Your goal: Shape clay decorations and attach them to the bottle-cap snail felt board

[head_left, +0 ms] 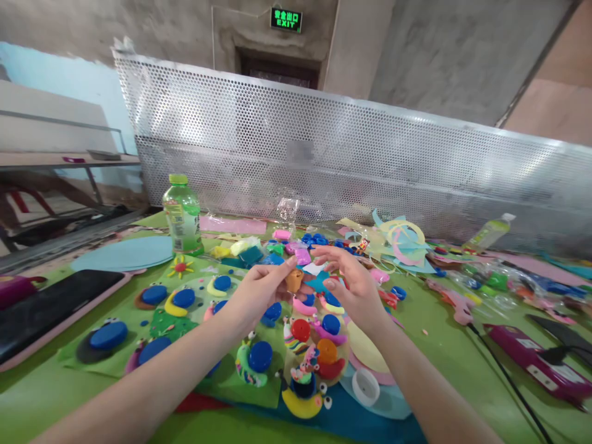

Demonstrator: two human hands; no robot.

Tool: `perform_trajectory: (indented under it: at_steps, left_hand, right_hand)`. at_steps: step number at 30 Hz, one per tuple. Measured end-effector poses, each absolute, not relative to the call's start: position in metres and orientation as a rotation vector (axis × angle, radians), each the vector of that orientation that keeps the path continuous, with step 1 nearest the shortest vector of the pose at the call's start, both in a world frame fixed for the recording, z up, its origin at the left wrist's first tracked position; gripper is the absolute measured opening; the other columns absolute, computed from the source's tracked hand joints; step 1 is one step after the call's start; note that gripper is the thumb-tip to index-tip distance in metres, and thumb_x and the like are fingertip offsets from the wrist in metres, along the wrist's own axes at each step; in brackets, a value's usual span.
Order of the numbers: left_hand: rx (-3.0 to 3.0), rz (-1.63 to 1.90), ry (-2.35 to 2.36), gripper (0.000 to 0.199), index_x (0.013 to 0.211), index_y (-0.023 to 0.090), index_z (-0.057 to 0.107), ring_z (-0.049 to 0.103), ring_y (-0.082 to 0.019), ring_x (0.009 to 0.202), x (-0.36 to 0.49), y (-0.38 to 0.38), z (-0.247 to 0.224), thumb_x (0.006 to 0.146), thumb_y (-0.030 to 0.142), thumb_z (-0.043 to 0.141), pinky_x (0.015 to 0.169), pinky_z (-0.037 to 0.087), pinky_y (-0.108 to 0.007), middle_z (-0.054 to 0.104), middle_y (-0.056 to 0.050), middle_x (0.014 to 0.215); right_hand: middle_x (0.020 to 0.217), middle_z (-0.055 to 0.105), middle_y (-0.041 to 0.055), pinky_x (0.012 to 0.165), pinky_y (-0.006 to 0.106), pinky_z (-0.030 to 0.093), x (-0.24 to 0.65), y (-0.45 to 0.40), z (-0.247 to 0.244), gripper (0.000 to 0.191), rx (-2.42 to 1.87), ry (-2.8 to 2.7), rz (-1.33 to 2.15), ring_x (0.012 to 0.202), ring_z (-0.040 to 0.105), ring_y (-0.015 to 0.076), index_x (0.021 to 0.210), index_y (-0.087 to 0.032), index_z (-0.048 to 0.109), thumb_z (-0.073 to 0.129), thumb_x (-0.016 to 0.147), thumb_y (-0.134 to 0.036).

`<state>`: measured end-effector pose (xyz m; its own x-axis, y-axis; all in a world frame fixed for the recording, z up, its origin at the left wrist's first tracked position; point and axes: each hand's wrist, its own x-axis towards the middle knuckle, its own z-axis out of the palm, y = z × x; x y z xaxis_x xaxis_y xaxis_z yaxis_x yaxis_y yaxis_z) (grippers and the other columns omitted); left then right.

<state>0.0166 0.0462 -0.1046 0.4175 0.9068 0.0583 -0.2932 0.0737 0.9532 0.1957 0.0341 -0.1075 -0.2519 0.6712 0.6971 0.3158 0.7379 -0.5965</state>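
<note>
Between the thumb and fingers of my left hand point(266, 287) is a small orange-brown piece of modelling clay point(294, 281). My right hand point(354, 287) hovers just to the right of it, fingers apart and curved, holding nothing visible. Below both hands sit several clay snails made with bottle caps, among them one with a red cap point(300, 330), one with an orange cap point(327, 351) and a green one with a blue cap point(260, 356). A yellow snail point(301, 404) with big eyes lies nearest me. Packs of coloured clay point(303, 256) lie beyond my fingers.
A green drink bottle point(182, 216) stands at the left, near a phone point(55, 308). At the right are a pink glue gun point(456, 302) with a cord and a purple device point(539, 361). Paper scraps point(402, 240) lie before a perforated metal panel point(346, 154). A white cap point(365, 387) sits in front.
</note>
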Motion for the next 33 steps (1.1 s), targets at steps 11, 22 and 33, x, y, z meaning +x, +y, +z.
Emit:
perform_trajectory:
  at_steps: [11, 22, 33]
  left_hand:
    - [1.102, 0.956, 0.636, 0.038, 0.09, 0.016, 0.069, 0.057, -0.011, 0.062, 0.0176, 0.0413, -0.0991, 0.056, 0.027, 0.081, 0.059, 0.048, -0.024, 0.067, -0.003, 0.075]
    - [1.057, 1.087, 0.611, 0.036, 0.086, 0.016, 0.069, 0.059, -0.011, 0.066, 0.0178, 0.046, -0.102, 0.064, 0.043, 0.076, 0.058, 0.047, -0.019, 0.067, -0.005, 0.08]
    - [1.095, 1.112, 0.608, 0.032, 0.088, 0.017, 0.07, 0.063, -0.012, 0.074, 0.0179, 0.0464, -0.1047, 0.06, 0.028, 0.081, 0.072, 0.05, -0.02, 0.07, -0.005, 0.085]
  right_hand:
    - [0.114, 0.054, 0.0068, 0.082, 0.035, 0.043, 0.1936, 0.0333, -0.1078, 0.041, -0.768, -1.836, 0.43, 0.098, 0.053, 0.0211, 0.116, -0.023, 0.049, 0.051, 0.087, -0.052]
    - [0.113, 0.053, 0.0077, 0.081, 0.036, 0.042, 0.1933, 0.0341, -0.1088, 0.04, -0.773, -1.828, 0.477, 0.097, 0.052, 0.0216, 0.117, -0.021, 0.049, 0.051, 0.088, -0.048]
    - [0.114, 0.053, 0.005, 0.079, 0.037, 0.042, 0.1922, 0.035, -0.1102, 0.035, -0.773, -1.883, 0.427, 0.097, 0.052, 0.0203, 0.118, -0.023, 0.048, 0.052, 0.087, -0.039]
